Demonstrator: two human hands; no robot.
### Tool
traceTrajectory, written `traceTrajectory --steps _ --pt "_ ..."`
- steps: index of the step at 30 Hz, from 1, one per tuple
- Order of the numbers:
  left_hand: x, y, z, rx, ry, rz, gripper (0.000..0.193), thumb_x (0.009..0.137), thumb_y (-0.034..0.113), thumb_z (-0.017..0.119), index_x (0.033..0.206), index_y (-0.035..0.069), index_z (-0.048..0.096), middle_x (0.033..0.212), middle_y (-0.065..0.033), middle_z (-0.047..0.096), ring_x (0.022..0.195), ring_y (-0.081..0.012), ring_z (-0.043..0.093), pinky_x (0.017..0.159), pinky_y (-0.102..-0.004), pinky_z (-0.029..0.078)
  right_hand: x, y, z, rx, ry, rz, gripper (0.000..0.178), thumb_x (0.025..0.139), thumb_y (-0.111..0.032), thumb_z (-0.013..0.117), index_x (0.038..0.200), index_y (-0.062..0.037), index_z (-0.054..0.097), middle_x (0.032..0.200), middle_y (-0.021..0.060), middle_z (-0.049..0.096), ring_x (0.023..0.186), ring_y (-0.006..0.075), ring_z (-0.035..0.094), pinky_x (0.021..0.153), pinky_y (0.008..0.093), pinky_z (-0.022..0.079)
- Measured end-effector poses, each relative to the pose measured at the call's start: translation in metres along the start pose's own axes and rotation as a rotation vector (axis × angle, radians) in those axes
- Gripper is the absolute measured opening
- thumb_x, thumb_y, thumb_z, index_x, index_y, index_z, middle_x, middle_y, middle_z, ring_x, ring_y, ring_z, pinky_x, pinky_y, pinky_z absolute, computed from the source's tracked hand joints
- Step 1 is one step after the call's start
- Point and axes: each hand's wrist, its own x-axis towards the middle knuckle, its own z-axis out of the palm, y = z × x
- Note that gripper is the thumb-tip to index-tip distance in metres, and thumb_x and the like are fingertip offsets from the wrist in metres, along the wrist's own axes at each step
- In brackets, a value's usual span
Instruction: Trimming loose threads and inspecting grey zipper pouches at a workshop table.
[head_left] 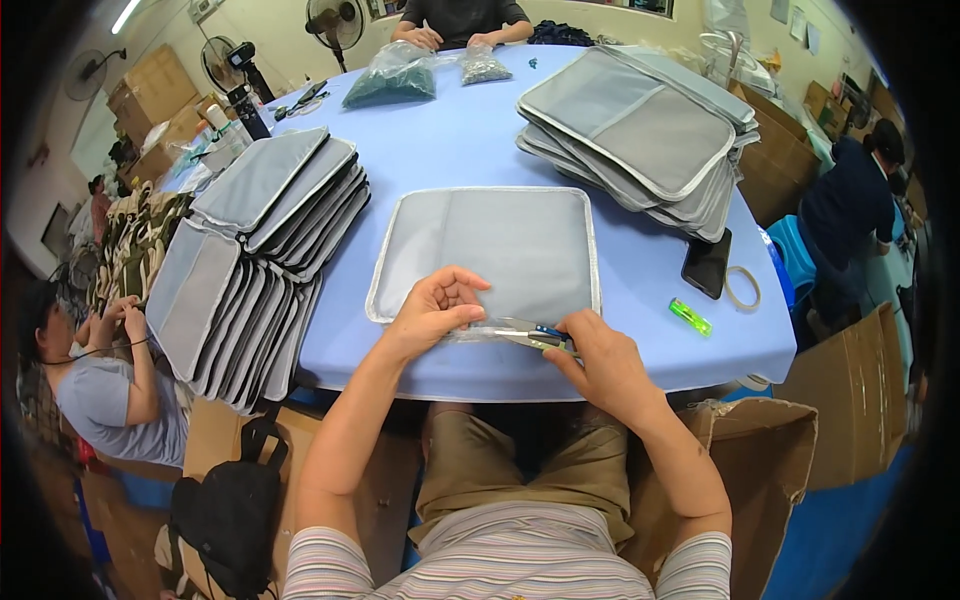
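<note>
A flat grey fabric panel [510,240] with white edge binding lies before me on the blue-covered table. My left hand [440,305] is at its near left edge, fingers curled and the thumb against the pale binding. In my right hand [605,365] is a pair of small scissors [515,334] with blue on the handle. Their blades point left along the panel's near edge, close to my left thumb. Whether the blades touch the binding I cannot tell.
Stacks of similar grey panels stand at the left [215,290] and far right [660,125]. A phone [707,264], a tape roll [742,288] and a green item [690,317] lie right. Across the table, a person [465,25] sits behind filled plastic bags [395,82]. An open carton [750,450] stands right of my legs.
</note>
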Motion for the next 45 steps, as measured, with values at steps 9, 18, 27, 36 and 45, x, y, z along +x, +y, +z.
traceTrajectory --steps 9,18,27,36,45 --pt "0.0 -0.001 -0.003 -0.013 -0.004 0.004 0.025 0.079 0.002 0.064 0.103 0.003 0.057 0.073 0.0001 0.06 0.062 -0.0027 0.051 0.057 -0.017 0.04 -0.003 -0.004 0.007 -0.093 -0.002 -0.027 0.026 0.081 -0.022 0.062 0.086 -0.0036 0.044 0.08 0.0127 0.049 0.069 0.0348 0.055 0.055 0.042 0.047" --pt "-0.001 -0.001 -0.002 -0.02 0.014 -0.013 0.026 0.079 0.002 0.064 0.103 0.002 0.056 0.072 0.0003 0.06 0.063 -0.0026 0.052 0.057 -0.0169 0.04 -0.004 -0.006 0.006 -0.032 -0.011 0.001 0.024 0.079 -0.017 0.064 0.088 -0.0012 0.048 0.08 0.0143 0.052 0.069 0.0347 0.054 0.057 0.0403 0.044" --pt "-0.001 -0.001 -0.003 -0.033 0.012 -0.009 0.026 0.079 0.002 0.064 0.103 0.003 0.056 0.074 -0.0005 0.061 0.064 -0.0027 0.052 0.058 -0.0166 0.041 0.0 -0.004 0.015 -0.044 -0.004 -0.032 0.025 0.082 -0.02 0.062 0.087 -0.0029 0.045 0.08 0.0132 0.05 0.069 0.0346 0.055 0.055 0.0415 0.046" --pt "-0.001 -0.003 -0.005 -0.055 0.015 0.011 0.026 0.079 0.002 0.064 0.103 0.003 0.056 0.074 -0.0017 0.062 0.063 -0.003 0.053 0.057 -0.0167 0.041 0.006 -0.009 0.019 -0.009 -0.006 -0.016 0.023 0.081 -0.019 0.062 0.088 -0.0023 0.048 0.081 0.0142 0.052 0.07 0.0349 0.054 0.058 0.041 0.044" --pt "-0.011 -0.001 -0.006 -0.064 0.034 0.042 0.025 0.078 0.002 0.063 0.102 0.002 0.057 0.075 -0.0034 0.062 0.066 -0.0074 0.056 0.06 -0.0191 0.044 0.007 -0.01 0.024 -0.024 0.013 -0.037 0.022 0.081 -0.017 0.063 0.09 -0.0024 0.049 0.08 0.0135 0.053 0.069 0.0345 0.054 0.056 0.0401 0.044"
